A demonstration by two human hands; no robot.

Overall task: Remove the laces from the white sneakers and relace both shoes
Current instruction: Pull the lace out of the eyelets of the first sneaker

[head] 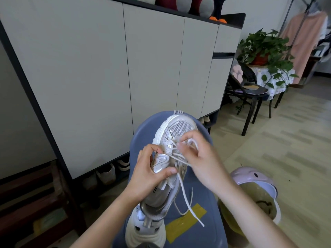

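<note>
I hold a white and silver sneaker above a blue plastic stool, toe pointing away from me. My left hand grips its left side, thumb pressed near the eyelets. My right hand pinches a loop of white lace at the lower eyelets near the toe. Loose lace ends hang down over the stool. A second white sneaker sits on the stool's near edge under my left forearm, partly hidden.
A tall white shoe cabinet with shoes underneath stands just beyond the stool. A lilac bin with a yellow liner is at the right. Farther right are a black chair, a potted plant and a clothes rack.
</note>
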